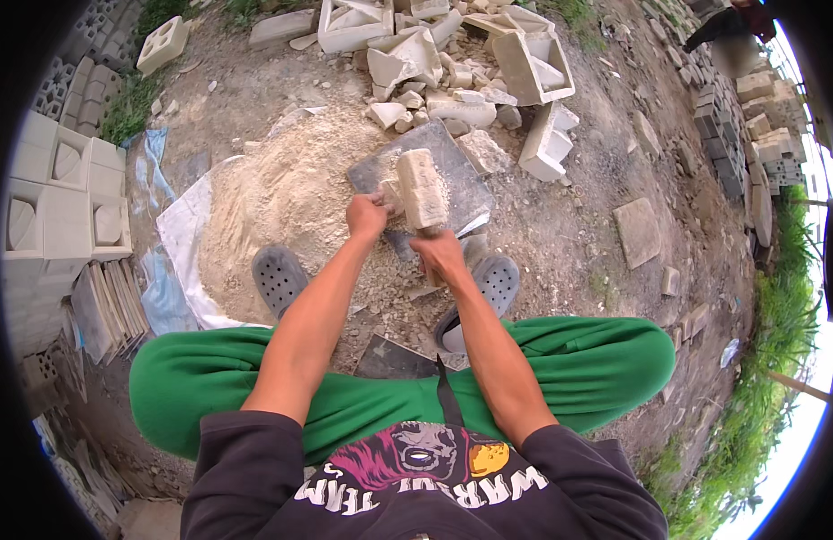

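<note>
My right hand point(440, 251) is closed around the short handle of a dusty, block-headed mallet point(422, 187). The mallet's thick pale head is over a dark flat slab point(470, 180) on the ground. Just left of the head, the fingers of my left hand point(369, 216) are closed on a small pale chunk point(392, 194), partly hidden by the mallet. Beside the slab on the left spreads a heap of crushed cream-coloured rubble powder point(281, 189), lying partly on a white sheet point(184, 216).
Broken pale blocks point(407, 58) pile up beyond the slab. Whole moulded blocks point(65, 189) are stacked at the left, near leaning thin boards point(110, 306). A flat stone point(636, 232) lies to the right. Another person point(736, 36) appears at the far right. My grey clogs point(280, 281) flank the work spot.
</note>
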### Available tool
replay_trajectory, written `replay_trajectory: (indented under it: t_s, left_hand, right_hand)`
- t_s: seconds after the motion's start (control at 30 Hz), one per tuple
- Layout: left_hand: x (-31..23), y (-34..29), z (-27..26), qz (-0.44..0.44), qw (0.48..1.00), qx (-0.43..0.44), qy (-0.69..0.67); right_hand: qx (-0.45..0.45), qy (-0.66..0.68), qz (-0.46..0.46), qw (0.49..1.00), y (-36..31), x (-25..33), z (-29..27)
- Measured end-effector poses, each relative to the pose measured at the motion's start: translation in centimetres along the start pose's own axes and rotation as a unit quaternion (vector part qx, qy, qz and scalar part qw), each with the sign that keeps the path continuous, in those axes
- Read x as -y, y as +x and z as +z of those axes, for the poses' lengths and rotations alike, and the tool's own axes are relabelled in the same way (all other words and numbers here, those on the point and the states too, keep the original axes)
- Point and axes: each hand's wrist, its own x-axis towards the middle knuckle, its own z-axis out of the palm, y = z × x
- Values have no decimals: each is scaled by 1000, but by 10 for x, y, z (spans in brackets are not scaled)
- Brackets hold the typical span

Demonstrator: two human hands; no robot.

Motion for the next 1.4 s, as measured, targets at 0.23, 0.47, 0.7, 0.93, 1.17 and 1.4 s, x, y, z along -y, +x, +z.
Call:
replay_trajectory:
  t_s: [0.23, 0.47, 0.7, 0.93, 1.17, 1.4]
  left_hand:
    - [-10, -6, -10, 18, 997, 8, 70]
    - [0, 2, -6, 39, 997, -19, 63]
    - [-1, 7, -14, -59, 997, 25, 42]
    - [6, 8, -10, -3, 999, 7, 36]
    - [-10, 4, -16, -46, 995, 35, 81]
    - [-1, 6, -14, 15, 995, 3, 98]
  right_hand:
    - [-33, -43, 18, 998, -8, 61, -16]
    - [-93, -5, -148, 985, -1, 32, -1]
    - [-2, -14, 38, 999, 9, 17, -7]
    - [-65, 22, -74, 995, 6, 58, -2]
    - [7, -69, 74, 995, 11, 20, -2]
    - [-82, 16, -83, 993, 7, 80, -14]
